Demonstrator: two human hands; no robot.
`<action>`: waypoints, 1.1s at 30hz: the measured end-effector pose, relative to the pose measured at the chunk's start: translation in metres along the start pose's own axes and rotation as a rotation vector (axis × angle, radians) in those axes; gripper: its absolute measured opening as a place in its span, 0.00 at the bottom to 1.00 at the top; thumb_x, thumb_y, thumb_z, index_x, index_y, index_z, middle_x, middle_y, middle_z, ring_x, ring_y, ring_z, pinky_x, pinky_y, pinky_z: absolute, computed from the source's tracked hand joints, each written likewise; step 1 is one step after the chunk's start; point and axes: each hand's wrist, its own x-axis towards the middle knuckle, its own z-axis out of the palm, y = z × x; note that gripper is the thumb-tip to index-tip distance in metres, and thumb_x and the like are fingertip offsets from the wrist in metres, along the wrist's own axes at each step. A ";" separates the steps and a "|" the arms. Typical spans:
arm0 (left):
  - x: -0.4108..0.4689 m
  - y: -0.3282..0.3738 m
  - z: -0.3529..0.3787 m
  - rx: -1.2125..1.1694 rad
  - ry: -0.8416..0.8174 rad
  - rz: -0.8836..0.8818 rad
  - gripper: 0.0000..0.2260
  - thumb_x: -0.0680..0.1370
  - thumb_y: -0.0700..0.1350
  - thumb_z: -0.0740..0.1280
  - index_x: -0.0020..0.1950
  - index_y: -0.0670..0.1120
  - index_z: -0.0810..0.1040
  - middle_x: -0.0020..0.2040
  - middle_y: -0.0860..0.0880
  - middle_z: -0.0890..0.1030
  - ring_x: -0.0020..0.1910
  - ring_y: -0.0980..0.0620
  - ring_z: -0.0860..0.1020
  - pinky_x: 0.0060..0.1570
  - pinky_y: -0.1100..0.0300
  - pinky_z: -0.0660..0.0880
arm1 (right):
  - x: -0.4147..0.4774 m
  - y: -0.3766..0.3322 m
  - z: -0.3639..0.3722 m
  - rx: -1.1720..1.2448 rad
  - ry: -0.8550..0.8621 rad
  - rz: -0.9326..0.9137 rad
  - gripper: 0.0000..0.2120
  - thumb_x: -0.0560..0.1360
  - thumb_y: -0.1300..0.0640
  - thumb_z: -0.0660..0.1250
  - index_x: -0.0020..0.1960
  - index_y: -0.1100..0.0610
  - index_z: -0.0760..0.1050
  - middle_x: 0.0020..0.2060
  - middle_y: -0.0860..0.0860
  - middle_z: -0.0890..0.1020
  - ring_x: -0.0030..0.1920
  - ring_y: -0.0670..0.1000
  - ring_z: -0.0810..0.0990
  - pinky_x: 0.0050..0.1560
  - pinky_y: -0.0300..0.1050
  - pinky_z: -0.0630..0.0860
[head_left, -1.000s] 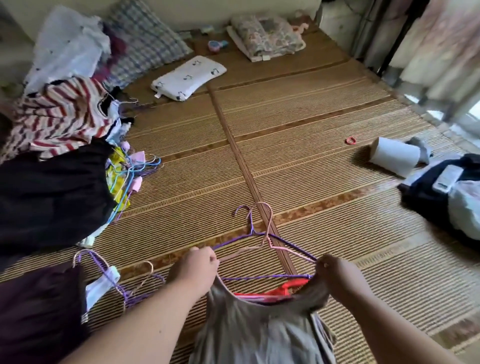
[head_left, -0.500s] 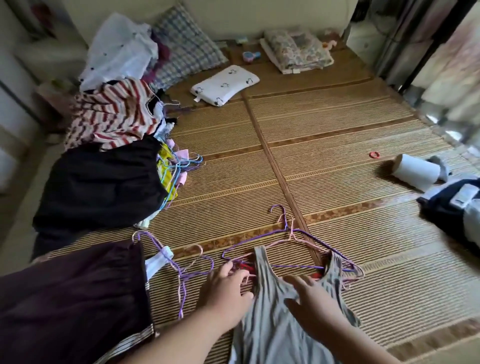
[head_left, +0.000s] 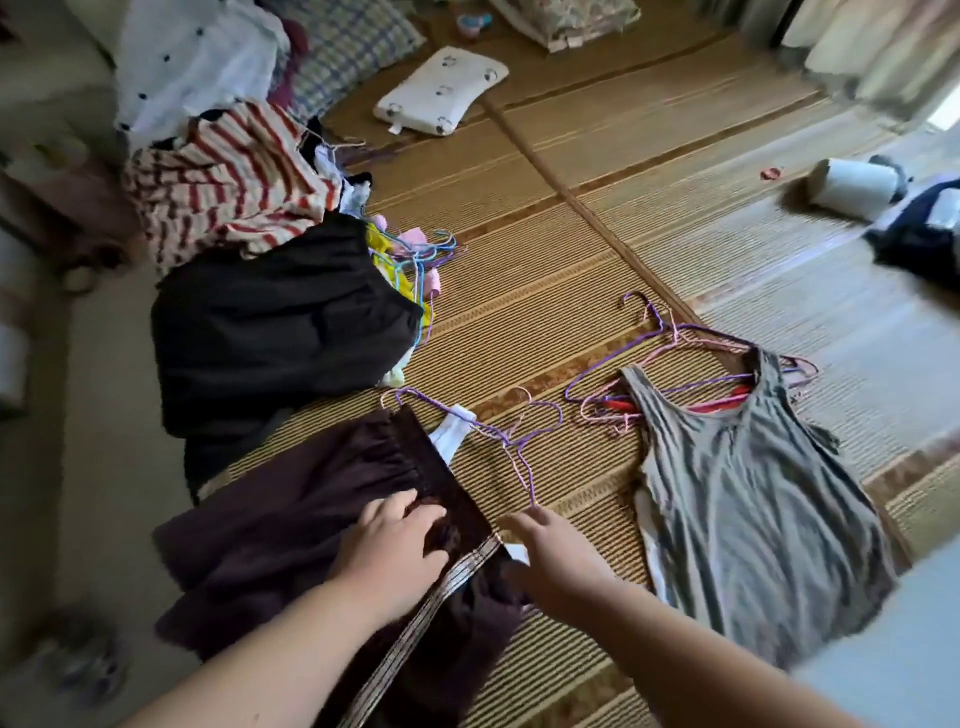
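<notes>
Hands (head view): left hand rests flat on the maroon garment, fingers spread; right hand is open and empty, fingertips near the striped band.
Garment: on the woven mat, left of the grey tank top.
Hanger: purple wire hanger at the garment's upper edge.
Step, likely: taking up the waistband.
Technique: pinch both band ends and lift evenly, clear of the hooks.

A grey tank top lies on wire hangers — beyond, a small white pillow on the mat.
</notes>
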 end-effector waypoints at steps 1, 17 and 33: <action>0.000 -0.012 0.001 0.012 -0.008 0.007 0.23 0.75 0.56 0.62 0.71 0.61 0.65 0.75 0.53 0.59 0.73 0.49 0.55 0.70 0.54 0.59 | 0.002 -0.002 0.010 0.011 -0.014 0.033 0.25 0.73 0.50 0.64 0.70 0.46 0.65 0.62 0.51 0.71 0.62 0.54 0.72 0.61 0.49 0.72; 0.053 -0.060 0.075 -0.011 -0.133 0.060 0.26 0.75 0.58 0.63 0.72 0.63 0.61 0.76 0.55 0.58 0.73 0.51 0.58 0.71 0.59 0.57 | 0.083 0.046 0.098 0.344 0.390 0.545 0.19 0.75 0.59 0.57 0.64 0.48 0.71 0.51 0.48 0.81 0.49 0.49 0.79 0.50 0.43 0.76; 0.063 0.014 0.025 -1.085 -0.031 -0.208 0.12 0.76 0.35 0.62 0.56 0.48 0.73 0.38 0.45 0.81 0.37 0.47 0.83 0.37 0.54 0.79 | 0.039 0.000 0.045 0.714 0.343 0.131 0.12 0.78 0.47 0.60 0.58 0.48 0.77 0.51 0.47 0.82 0.51 0.41 0.79 0.55 0.41 0.75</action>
